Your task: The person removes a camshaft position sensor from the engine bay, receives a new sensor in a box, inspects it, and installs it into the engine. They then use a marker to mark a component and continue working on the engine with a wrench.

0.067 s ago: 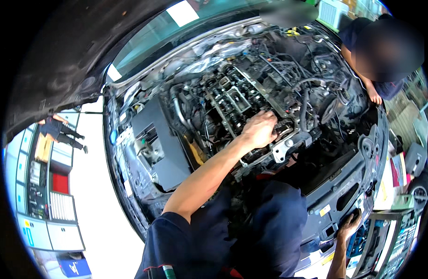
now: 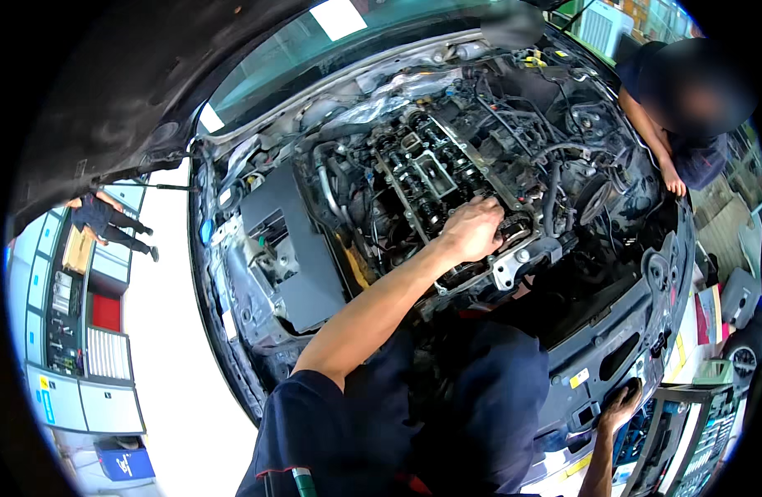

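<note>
An exposed car engine (image 2: 433, 176) lies in front of me, its cover off and the camshafts showing. My left hand (image 2: 474, 228) reaches over its near end, fingers curled down by the chain end (image 2: 518, 230). The fingertips and whatever they grip are hidden behind the hand. A metal bracket (image 2: 513, 263) sits just to the right of and below that hand. Far to the right, my right hand (image 2: 619, 407) is closed around the edge of the car's black front panel (image 2: 588, 364).
A black cover (image 2: 294, 248) lies left of the engine. Hoses and cables (image 2: 555, 149) crowd the right side. A co-worker (image 2: 675, 108) leans at the right fender with a hand on it. The raised hood (image 2: 108, 99) hangs at upper left. A tool cart (image 2: 687, 439) stands at lower right.
The whole view has shifted slightly, with the engine now a little farther right in the picture. My left hand stays at the chain end, its fingers slightly more curled. My right hand keeps its place.
</note>
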The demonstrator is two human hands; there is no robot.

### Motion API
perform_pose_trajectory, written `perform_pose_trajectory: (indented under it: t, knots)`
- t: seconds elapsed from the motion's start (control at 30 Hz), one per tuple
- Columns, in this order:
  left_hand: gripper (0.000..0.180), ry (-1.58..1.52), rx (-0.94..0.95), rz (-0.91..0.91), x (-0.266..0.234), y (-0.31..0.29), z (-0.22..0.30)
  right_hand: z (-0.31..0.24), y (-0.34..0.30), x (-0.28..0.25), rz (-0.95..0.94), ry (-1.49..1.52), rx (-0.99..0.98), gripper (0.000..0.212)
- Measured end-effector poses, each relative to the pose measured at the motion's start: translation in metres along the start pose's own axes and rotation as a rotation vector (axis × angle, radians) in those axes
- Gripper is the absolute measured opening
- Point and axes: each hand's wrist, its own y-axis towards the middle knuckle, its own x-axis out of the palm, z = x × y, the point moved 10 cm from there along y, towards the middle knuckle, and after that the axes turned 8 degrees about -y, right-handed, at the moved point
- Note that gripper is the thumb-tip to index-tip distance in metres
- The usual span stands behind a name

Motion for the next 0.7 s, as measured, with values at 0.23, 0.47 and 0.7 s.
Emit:
perform_pose_trajectory:
  t: [0.23, 0.47, 0.7]
  knots:
    - [0.041, -0.041, 0.037, 0.042, 0.0007, 0.0022, -0.0010, 0.0075, 0.0039, 0.0044, 0.021, -0.056, -0.042, 0.045]
    - [0.041, -0.050, 0.007, 0.032, -0.0027, 0.0041, 0.0010, 0.0108, 0.0025, 0.0036, 0.016, -0.021, -0.029, 0.045]
    - [0.041, -0.048, 0.026, 0.040, -0.0043, 0.0029, 0.0004, 0.0039, 0.0028, 0.0031, 0.005, -0.050, -0.009, 0.047]
